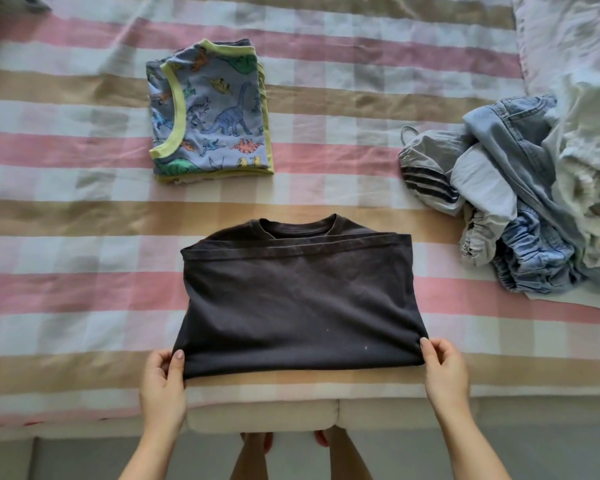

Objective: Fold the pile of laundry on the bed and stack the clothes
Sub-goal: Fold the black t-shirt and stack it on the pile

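the dark t-shirt [298, 299] lies folded in half near the bed's [66, 209] front edge, hem up by the collar; left hand [161, 382] and right hand [444, 370] each pinch a near corner; one folded dinosaur shirt [210, 112] further back; one unfolded pile [520, 202] toward the right edge.

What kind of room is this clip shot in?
Most likely a home bedroom: a bed with a striped sheet, a heap of unfolded clothes on it, and a dark T-shirt half folded.
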The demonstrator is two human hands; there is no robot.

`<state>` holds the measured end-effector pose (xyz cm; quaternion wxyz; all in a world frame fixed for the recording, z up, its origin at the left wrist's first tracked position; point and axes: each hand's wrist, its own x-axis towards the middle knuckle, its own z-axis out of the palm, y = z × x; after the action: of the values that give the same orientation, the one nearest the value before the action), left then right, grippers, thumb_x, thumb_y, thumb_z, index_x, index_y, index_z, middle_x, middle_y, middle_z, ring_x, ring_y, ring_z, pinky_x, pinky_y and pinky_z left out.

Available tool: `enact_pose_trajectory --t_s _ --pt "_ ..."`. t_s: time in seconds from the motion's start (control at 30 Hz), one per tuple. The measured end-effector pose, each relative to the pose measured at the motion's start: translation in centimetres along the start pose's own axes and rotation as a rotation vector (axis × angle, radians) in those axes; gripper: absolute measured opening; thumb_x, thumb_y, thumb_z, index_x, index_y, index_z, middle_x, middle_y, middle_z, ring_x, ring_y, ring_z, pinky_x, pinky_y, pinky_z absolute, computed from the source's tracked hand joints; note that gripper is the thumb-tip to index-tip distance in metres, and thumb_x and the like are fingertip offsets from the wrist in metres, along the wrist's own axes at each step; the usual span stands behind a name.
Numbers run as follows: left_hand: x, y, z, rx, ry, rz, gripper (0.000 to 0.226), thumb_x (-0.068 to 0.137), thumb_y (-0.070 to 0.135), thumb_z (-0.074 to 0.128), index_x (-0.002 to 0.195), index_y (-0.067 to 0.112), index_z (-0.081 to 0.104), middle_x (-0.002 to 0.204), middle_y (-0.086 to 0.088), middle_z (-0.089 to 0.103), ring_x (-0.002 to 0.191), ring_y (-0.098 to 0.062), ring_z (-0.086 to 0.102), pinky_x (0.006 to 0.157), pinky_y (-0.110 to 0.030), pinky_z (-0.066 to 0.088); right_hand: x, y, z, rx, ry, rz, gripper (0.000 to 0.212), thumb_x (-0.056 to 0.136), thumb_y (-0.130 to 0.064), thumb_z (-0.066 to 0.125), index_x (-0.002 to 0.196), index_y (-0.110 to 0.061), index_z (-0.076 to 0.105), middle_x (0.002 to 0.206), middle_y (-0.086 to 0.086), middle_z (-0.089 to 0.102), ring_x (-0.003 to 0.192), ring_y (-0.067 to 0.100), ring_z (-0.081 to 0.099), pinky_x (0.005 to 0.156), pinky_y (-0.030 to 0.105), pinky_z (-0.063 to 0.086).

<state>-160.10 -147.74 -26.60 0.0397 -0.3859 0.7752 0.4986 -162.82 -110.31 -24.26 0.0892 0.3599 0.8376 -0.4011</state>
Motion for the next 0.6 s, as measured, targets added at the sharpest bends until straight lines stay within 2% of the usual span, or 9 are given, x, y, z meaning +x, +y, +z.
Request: enact_pose_trajectory --t_s 0.1,0.2,0.23,0.3,0.37,0.43,0.53,0.6 --pt "-0.3 0.0 -0.2 0.028 -0.024 0.026 0.011 0.094 0.007 0.049 0.083 0.004 0.051 0.072 -0.013 0.053 0.064 -0.024 0.046 0.051 -0.014 0.036 -0.2 0.4 0.3 -0.004 0.008 0.042 0.016 0.091 -0.011 0.055 0.077 -0.004 0.057 0.071 0.012 0.058 0.069 0.025 0.05 0.059 0.031 0.036" --pt "0.6 1.2 -0.5 0.17 -0.031 0.118 0.006 0.089 0.009 0.058 0.083 0.011 0.056 0.08 -0.009 0.06 0.073 -0.019 0.052 0.063 -0.01 0.039 0.7 -1.0 0.3 0.013 0.037 0.039 0.004 0.09 -0.011 0.057 0.089 -0.008 0.059 0.088 0.013 0.062 0.078 0.024 0.054 0.07 0.03 0.038" --pt "1.2 1.8 -0.5 0.191 -0.044 0.139 0.006 0.087 0.009 0.061 0.089 0.013 0.057 0.086 -0.009 0.061 0.079 -0.019 0.054 0.072 -0.016 0.042 1.2 -1.9 0.3 -0.02 0.074 -0.013 0.005 0.089 -0.011 0.058 0.093 -0.009 0.06 0.092 0.011 0.061 0.079 0.023 0.053 0.073 0.029 0.038" --pt "2.8 3.4 -0.2 0.219 -0.048 0.178 0.023 0.084 0.01 0.064 0.106 0.011 0.056 0.101 -0.009 0.059 0.091 -0.024 0.055 0.084 -0.032 0.044 2.6 -4.0 0.4 -0.097 0.119 -0.17 0.014 0.087 -0.01 0.061 0.101 -0.009 0.062 0.098 0.009 0.058 0.085 0.022 0.052 0.079 0.033 0.041" --pt "4.8 5.5 0.5 0.236 -0.05 0.257 0.039 0.084 0.008 0.064 0.122 0.009 0.052 0.111 -0.004 0.053 0.099 -0.021 0.051 0.089 -0.033 0.04 4.5 -6.7 1.1 -0.195 0.085 -0.355 0.021 0.085 -0.009 0.063 0.106 -0.008 0.063 0.102 0.01 0.058 0.095 0.026 0.051 0.088 0.034 0.038" --pt "7.0 7.8 1.4 0.241 -0.099 0.379 0.045 0.086 0.003 0.061 0.129 0.011 0.05 0.113 0.0 0.048 0.105 -0.016 0.047 0.095 -0.031 0.036 6.4 -9.3 2.2 -0.316 0.02 -0.526 0.026 0.084 -0.011 0.065 0.11 -0.011 0.065 0.106 0.011 0.059 0.1 0.031 0.049 0.089 0.029 0.031" --pt "10.1 9.8 2.2 0.34 -0.2 0.481 0.036 0.087 0.002 0.058 0.122 0.008 0.057 0.11 -0.004 0.049 0.108 -0.021 0.046 0.099 -0.035 0.037 8.5 -11.9 4.1 -0.483 -0.091 -0.655 0.03 0.082 -0.019 0.068 0.112 -0.019 0.067 0.116 0.007 0.056 0.11 0.03 0.043 0.09 0.035 0.033" --pt "11.5 10.5 2.1 0.371 -0.239 0.472 0.022 0.085 0.004 0.062 0.107 0.006 0.06 0.101 -0.005 0.052 0.098 -0.024 0.051 0.09 -0.035 0.043 9.4 -12.6 5.0 -0.581 -0.154 -0.661 0.025 0.081 -0.026 0.069 0.105 -0.022 0.068 0.117 0.004 0.055 0.113 0.028 0.04 0.09 0.036 0.031"
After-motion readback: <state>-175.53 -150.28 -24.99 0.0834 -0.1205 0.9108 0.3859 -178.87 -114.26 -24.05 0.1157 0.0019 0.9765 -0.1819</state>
